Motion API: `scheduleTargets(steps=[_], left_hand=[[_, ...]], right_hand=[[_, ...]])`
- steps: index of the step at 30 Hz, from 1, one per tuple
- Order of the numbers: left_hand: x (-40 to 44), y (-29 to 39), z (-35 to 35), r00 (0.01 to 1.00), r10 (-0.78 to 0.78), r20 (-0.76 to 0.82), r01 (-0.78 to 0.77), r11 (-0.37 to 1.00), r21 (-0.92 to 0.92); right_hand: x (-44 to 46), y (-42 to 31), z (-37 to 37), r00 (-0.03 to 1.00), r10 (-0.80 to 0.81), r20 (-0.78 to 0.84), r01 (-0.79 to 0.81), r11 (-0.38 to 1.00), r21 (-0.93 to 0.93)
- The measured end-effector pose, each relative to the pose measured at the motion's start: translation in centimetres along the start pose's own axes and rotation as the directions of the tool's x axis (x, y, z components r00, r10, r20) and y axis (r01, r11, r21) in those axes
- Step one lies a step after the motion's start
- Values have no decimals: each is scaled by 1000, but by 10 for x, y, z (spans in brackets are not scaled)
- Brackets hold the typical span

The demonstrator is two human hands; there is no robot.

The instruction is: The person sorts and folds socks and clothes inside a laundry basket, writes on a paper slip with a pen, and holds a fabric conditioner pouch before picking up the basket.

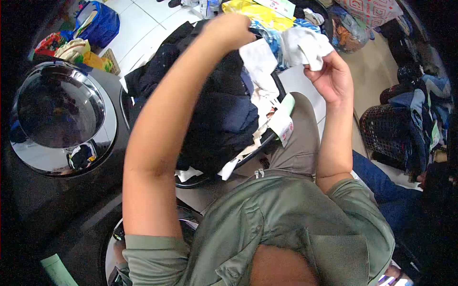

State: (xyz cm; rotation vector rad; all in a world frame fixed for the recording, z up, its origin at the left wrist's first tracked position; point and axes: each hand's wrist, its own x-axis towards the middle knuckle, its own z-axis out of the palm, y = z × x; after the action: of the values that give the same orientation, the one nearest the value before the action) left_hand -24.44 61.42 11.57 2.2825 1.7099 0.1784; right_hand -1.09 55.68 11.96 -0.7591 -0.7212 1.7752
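Note:
My right hand pinches a small white cloth over the right side of a round black basket. Up and to the left of it, my left hand is curled above the basket's far side, its fingertips blurred and partly hidden. Just beneath that hand hangs another white cloth; whether the hand grips it is unclear. Dark clothes are heaped in the basket, with white pieces along the right edge. A pale green paper tag lies at the basket's right rim.
A machine with a round glass door is at the left. Behind stand a blue bag and a yellow bag. To the right are a dark perforated basket with clothes and a clear bag of clothes.

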Motion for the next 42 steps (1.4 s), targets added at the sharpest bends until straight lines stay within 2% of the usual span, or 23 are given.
scheduleTargets(steps=[1,3,5,8,11,12,15,17,18,19,21,22,25,27,28,30,31,34,35,37,39,41,42], left_hand=[[15,7,28,999,-2,32,0,998,68],[28,11,76,999,49,-8,-48,992,116],[27,14,76,996,75,47,-74,997,-20],[16,23,59,992,70,-101,-60,993,102],[7,40,42,918,-96,-384,-35,947,-320],[3,49,38,919,-96,-382,-31,949,-313],[-10,88,32,892,-168,-419,-157,756,-636],[-23,120,29,912,-25,-410,-286,678,-677],[-26,134,32,920,111,-377,-359,629,-690],[-31,154,29,989,39,-143,-142,518,-843],[-31,189,39,989,89,-118,-143,382,-913],[-30,208,47,985,126,-118,-136,146,-980],[-45,248,85,993,112,-38,-9,-245,-970],[-63,249,135,995,-26,100,95,-151,-984],[-77,247,162,983,-132,130,142,86,-986],[-100,237,203,941,-201,273,323,294,-899],[-108,233,214,938,-196,287,335,295,-895],[-126,226,223,946,-301,120,250,445,-860],[-130,225,222,948,-293,126,254,452,-855],[-135,220,223,964,-253,76,176,401,-899],[-137,214,226,971,-207,120,203,454,-868],[-139,220,218,930,-305,207,224,22,-974],[-140,219,219,929,-306,207,225,24,-974]], right_hand=[[-4,-5,-11,1000,-8,-7,8,1000,-1],[-13,-12,-34,960,183,212,-239,929,282],[-19,-13,-50,945,182,270,-262,918,297],[-32,-10,-73,927,228,299,-321,894,313],[-49,-17,-63,957,226,182,-266,935,234],[-50,-18,-68,956,226,186,-268,933,240],[-58,-26,-83,959,193,206,-248,926,286],[-70,-38,-87,994,109,-7,-108,986,125],[-82,-45,-73,982,-11,-189,-7,995,-97],[-93,-53,-75,981,-17,-193,0,996,-89],[-114,-68,-82,974,-174,-143,113,927,-358],[-127,-75,-82,968,-190,-162,111,909,-401],[-164,-91,-94,945,-253,-210,59,758,-650],[-180,-95,-100,937,-224,-268,-43,686,-726],[-182,-93,-108,928,-269,-259,-44,611,-791],[-183,-84,-131,897,-363,-252,-115,358,-927],[-179,-70,-156,904,-329,-274,-147,362,-921],[-170,-18,-184,967,73,-243,-252,370,-894],[-166,7,-180,959,178,-221,-275,398,-875],[-159,56,-170,991,19,-130,-131,211,-969],[-165,53,-148,993,-21,-119,-113,193,-975],[-170,56,-148,993,-50,-106,-96,173,-980],[-170,58,-161,997,61,-46,-67,409,-910]])
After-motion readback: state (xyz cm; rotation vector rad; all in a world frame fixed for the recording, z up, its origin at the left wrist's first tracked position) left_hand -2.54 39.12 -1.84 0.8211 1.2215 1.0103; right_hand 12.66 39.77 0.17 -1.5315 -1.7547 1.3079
